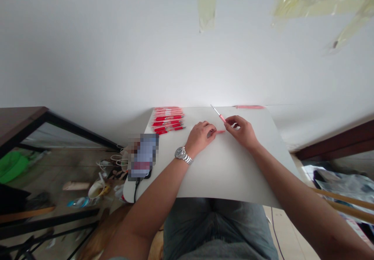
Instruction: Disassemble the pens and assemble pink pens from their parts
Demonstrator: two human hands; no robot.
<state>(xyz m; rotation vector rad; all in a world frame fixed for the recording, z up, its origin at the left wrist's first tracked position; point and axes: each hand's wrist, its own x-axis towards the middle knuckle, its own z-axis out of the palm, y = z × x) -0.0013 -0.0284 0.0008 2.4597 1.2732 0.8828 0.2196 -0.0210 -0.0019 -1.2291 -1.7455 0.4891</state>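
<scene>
My left hand (201, 135), with a silver watch on its wrist, rests on the white board (222, 170) with its fingers closed round a short red pen part (219, 132). My right hand (242, 130) is just to the right, pinching a thin pen refill (218, 113) with a pink sleeve that points up and to the left. A row of several red pens (168, 119) lies at the board's far left corner, a short reach from my left hand.
A phone (143, 155) with a cable lies at the board's left edge. A pink strip (250, 107) sits at the far right edge. A dark table (23, 123) stands left, clutter lies on the floor (87, 190), and wooden sticks (344, 203) are at right.
</scene>
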